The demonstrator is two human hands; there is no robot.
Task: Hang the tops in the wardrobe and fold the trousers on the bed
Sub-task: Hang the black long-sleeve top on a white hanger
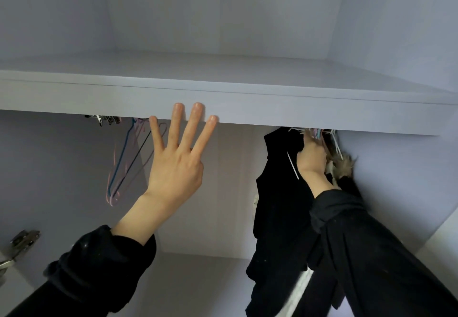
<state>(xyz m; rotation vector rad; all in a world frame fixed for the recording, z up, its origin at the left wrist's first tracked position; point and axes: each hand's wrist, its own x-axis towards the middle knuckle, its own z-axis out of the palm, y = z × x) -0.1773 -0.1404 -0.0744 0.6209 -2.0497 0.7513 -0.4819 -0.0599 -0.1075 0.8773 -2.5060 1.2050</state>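
Left hand [177,168], fingers spread wide, presses the shelf [247,108] front edge; right hand [311,159] grips a hanger [293,168] carrying a black top [277,205] under the shelf's right end; the hidden hook may miss the crowded rail and drop.

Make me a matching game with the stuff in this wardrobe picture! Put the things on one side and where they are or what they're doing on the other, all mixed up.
Things:
1. left hand
2. right hand
3. empty hangers
4. black top

Where or what:
A. hanging bare under the shelf, on the left
B. fingers spread straight, tips against the shelf's front edge
C. hanging on the right, beside a furry-trimmed garment
D. reaching up among the hanger hooks on the right

Pairs: 1-B, 2-D, 3-A, 4-C
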